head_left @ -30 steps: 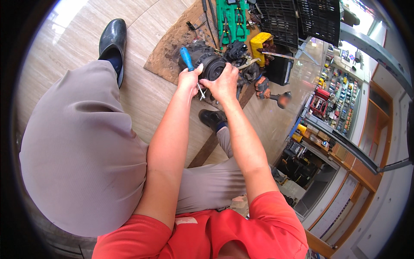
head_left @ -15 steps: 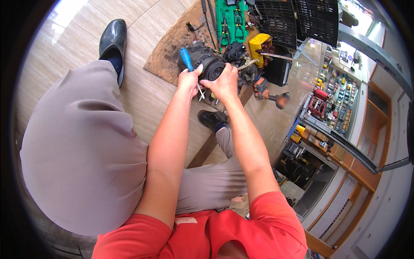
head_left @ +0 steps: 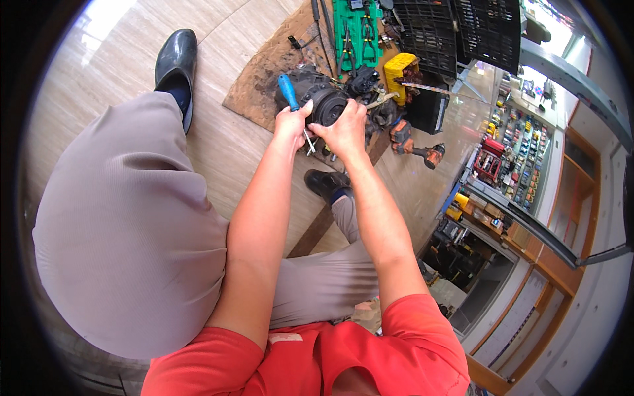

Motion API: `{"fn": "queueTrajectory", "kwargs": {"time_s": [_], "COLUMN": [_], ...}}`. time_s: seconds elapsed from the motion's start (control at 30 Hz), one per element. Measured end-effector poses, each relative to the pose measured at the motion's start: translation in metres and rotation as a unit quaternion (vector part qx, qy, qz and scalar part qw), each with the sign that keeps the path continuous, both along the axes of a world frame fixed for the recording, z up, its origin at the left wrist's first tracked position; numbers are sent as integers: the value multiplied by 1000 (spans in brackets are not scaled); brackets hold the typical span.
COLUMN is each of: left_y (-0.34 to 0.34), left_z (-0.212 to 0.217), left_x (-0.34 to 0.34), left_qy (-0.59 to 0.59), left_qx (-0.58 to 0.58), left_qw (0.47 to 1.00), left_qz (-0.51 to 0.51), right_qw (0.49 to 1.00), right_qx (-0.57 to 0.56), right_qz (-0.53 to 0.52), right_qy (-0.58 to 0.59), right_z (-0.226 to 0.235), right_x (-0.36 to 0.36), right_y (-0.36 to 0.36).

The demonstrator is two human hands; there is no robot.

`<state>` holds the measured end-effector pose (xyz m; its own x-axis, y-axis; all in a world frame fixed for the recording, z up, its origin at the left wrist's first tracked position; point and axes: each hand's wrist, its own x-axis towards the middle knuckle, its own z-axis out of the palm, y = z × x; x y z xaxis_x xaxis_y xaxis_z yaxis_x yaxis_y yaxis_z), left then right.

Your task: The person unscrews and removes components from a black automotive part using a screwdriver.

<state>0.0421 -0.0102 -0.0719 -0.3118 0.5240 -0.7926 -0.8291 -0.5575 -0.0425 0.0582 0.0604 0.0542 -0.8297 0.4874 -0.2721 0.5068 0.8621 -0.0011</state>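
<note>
My left hand (head_left: 291, 124) is closed around a screwdriver with a blue handle (head_left: 288, 91). Its handle sticks up beyond my thumb, and a bright metal shaft (head_left: 309, 142) shows below the hand. Against the hand stands a dark, greasy machine part (head_left: 305, 83) with a round black grooved pulley (head_left: 329, 108) on its near side. The thumb and fingers of my right hand (head_left: 346, 131) span the pulley and grip its rim. Part of the pulley's lower edge is hidden behind my hands.
Worn brown board (head_left: 254, 89) lies under the part. Beyond it are a green tool case (head_left: 356, 39) with pliers, a yellow container (head_left: 400, 71) and black crates (head_left: 487, 33). An orange-and-black cordless power tool (head_left: 416, 142) lies right. My boots (head_left: 177, 63) rest on the tiled floor.
The whole view has shifted slightly to the right. Both hands keep nearly the same hold on the screwdriver and the pulley.
</note>
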Motion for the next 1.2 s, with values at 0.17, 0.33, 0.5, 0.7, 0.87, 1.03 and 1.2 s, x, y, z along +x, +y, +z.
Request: {"fn": "queueTrajectory", "kwargs": {"time_s": [0.17, 0.33, 0.5, 0.7, 0.87, 1.03, 1.2], "left_y": [0, 0, -2, -1, -1, -1, -1], "left_z": [-2, -6, -1, -3, -6, 0, -8], "left_x": [-1, 0, -1, -1, 0, -2, 0], "left_qy": [0, 22, 4, 19, 24, 7, 25], "left_qx": [3, -14, -7, -8, -10, 0, -6], "left_qw": [1000, 999, 1000, 999, 999, 999, 999], "left_qz": [1, -44, -17, -30, -33, -32, -36], "right_qw": [1000, 1000, 1000, 1000, 1000, 998, 1000], "right_qx": [-2, 5, 4, 6, 4, -2, 4], "right_qz": [3, -5, -13, -9, 9, -54, 6], "right_qy": [-17, -13, -22, -22, -26, -18, -20], "right_z": [5, 1, 4, 3, 4, 0, 3], "right_x": [-5, -3, -5, -4, -4, -4, -1], "right_y": [-1, -1, -3, -1, 0, -2, 2]}}
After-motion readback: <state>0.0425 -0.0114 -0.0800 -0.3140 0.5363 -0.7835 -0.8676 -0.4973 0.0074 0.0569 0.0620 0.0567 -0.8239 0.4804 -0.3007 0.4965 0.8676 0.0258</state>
